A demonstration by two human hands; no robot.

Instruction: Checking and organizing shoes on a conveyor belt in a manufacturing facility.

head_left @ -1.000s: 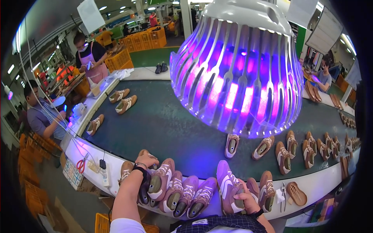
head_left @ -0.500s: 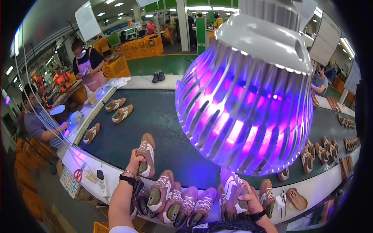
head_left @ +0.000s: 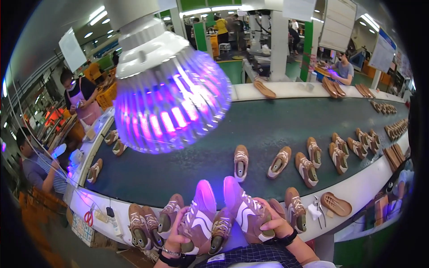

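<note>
Each hand grips a brown sneaker with white stripes, and the two toes point up and away from me, lit purple. My left hand [head_left: 178, 233] wraps round the heel side of the left sneaker [head_left: 199, 213]. Fingers of my right hand [head_left: 278, 222] close on the heel side of the right sneaker [head_left: 245, 206]. Between the held pair stands another sneaker [head_left: 220, 227], with a dark green insert filling its opening. More sneakers [head_left: 142, 223] line the white ledge to the left of my left hand. One sneaker [head_left: 295, 209] sits just right of my right hand.
A large glowing purple lamp [head_left: 172, 102] hangs over the dark green belt [head_left: 201, 172]. Several sneakers [head_left: 305, 169] ride on the belt. Tweezers [head_left: 320, 211] and a brown sole [head_left: 336, 204] lie on the ledge at right, red scissors [head_left: 89, 218] at left. Co-workers sit or stand around the belt.
My left hand has brought its sneaker back from over the belt, beside the one in my right hand. Both sneakers are now side by side. The view has turned right.
</note>
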